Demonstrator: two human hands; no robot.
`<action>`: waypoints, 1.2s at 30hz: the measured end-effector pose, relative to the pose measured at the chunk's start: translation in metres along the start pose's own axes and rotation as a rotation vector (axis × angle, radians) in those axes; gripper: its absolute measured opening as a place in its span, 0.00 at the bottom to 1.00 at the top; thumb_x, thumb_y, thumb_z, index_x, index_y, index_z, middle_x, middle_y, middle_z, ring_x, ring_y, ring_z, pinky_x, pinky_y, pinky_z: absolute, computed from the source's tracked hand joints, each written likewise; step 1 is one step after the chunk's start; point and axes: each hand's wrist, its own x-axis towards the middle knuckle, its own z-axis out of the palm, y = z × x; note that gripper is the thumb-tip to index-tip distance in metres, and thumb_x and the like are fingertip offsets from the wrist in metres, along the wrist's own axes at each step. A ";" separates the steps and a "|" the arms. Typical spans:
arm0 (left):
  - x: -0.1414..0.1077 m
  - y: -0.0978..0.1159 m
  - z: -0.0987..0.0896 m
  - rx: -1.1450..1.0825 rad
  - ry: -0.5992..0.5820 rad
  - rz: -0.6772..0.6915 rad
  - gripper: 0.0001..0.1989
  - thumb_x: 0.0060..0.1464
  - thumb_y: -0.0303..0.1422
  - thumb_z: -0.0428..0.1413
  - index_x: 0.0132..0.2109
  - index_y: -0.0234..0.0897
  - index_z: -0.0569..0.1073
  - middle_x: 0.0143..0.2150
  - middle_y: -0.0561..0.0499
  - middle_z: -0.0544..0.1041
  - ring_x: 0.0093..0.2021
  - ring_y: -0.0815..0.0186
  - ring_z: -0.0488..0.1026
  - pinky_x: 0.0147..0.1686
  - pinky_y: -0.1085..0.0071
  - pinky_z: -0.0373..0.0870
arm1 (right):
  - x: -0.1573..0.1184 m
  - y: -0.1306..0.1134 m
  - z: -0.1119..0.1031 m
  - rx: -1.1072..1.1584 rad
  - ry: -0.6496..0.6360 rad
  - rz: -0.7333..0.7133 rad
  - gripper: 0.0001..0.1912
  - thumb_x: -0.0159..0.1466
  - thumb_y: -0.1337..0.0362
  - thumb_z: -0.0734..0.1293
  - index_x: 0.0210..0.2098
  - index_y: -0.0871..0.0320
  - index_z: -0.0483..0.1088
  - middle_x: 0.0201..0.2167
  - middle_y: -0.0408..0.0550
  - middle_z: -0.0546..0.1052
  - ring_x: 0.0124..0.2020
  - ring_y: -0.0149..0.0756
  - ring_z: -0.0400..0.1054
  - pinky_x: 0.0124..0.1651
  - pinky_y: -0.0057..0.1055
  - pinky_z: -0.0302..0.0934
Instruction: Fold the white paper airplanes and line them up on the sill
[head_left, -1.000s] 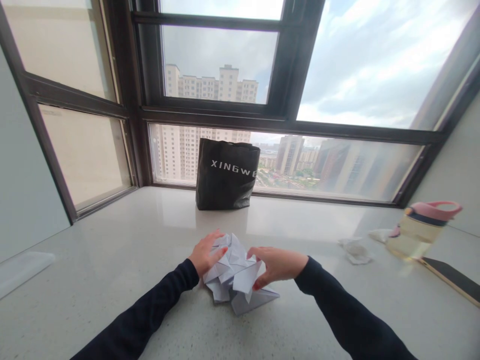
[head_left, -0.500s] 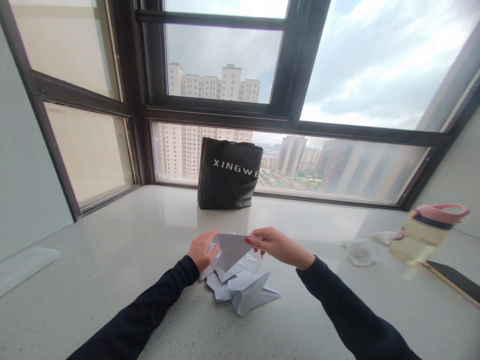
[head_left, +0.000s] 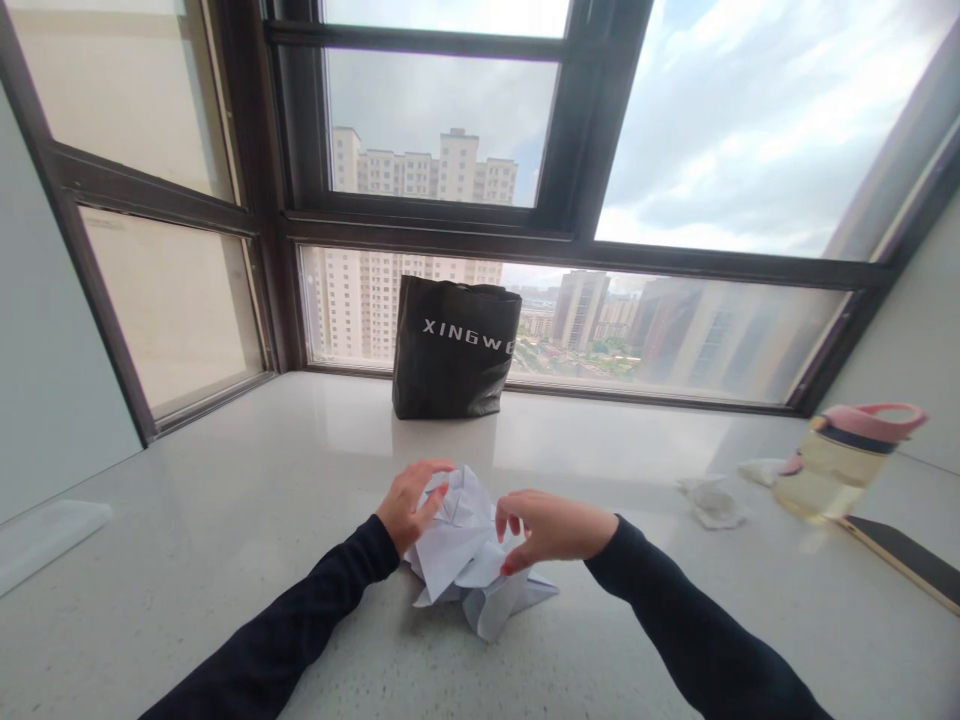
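A loose heap of folded white paper pieces [head_left: 454,560] lies on the pale speckled counter in front of me. My left hand [head_left: 409,508] rests against the heap's left side, thumb and fingers apart, with paper showing between them. Over the right side of the heap, my right hand [head_left: 551,527] is curved, with a gap between thumb and fingertips and nothing held in it. Its thumb tip is close to the paper; whether it touches I cannot tell.
A black bag [head_left: 456,350] with white lettering stands behind the heap by the window. To the right are crumpled tissue [head_left: 716,503], a clear bottle with a pink lid [head_left: 836,470] and a phone [head_left: 904,560]. A whitish translucent object [head_left: 52,540] lies far left.
The folded sheet my right hand held up has been let go onto the heap. My right hand has lowered and its fingers have opened. My left hand has stayed beside the papers.
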 end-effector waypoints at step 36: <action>-0.015 0.001 0.027 0.402 -0.395 0.069 0.19 0.52 0.39 0.45 0.53 0.50 0.61 0.54 0.47 0.64 0.55 0.47 0.55 0.47 0.36 0.32 | 0.059 0.066 0.077 0.290 0.643 0.238 0.19 0.60 0.68 0.49 0.51 0.64 0.49 0.47 0.58 0.64 0.51 0.35 0.57 0.52 0.36 0.52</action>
